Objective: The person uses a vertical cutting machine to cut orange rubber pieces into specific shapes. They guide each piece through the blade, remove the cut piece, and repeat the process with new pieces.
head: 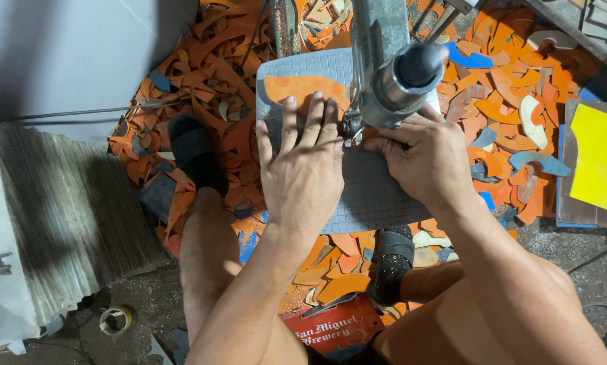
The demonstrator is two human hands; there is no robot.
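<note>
Seen from above, a seated person works at a small grey gridded metal surface [377, 196] under the head of a grey metal cutting machine [391, 74]. The left hand [303, 169] lies flat with its fingers spread, pressing down on a flat orange sheet of rubbery material [303, 91] that rests at the far left corner of the surface. The right hand [421, 155] sits just beside the left, near the middle of the surface under the machine head, fingers drawn together towards the cutting point; what they pinch cannot be told, since the machine hides it. On the floor all around lie heaps of curved orange offcuts [209, 81], with a few blue and cream ones among them. Both feet wear black sandals [195, 152] and rest on the scraps. A yellow sheet [600, 159] lies at the right edge of the view.
</note>
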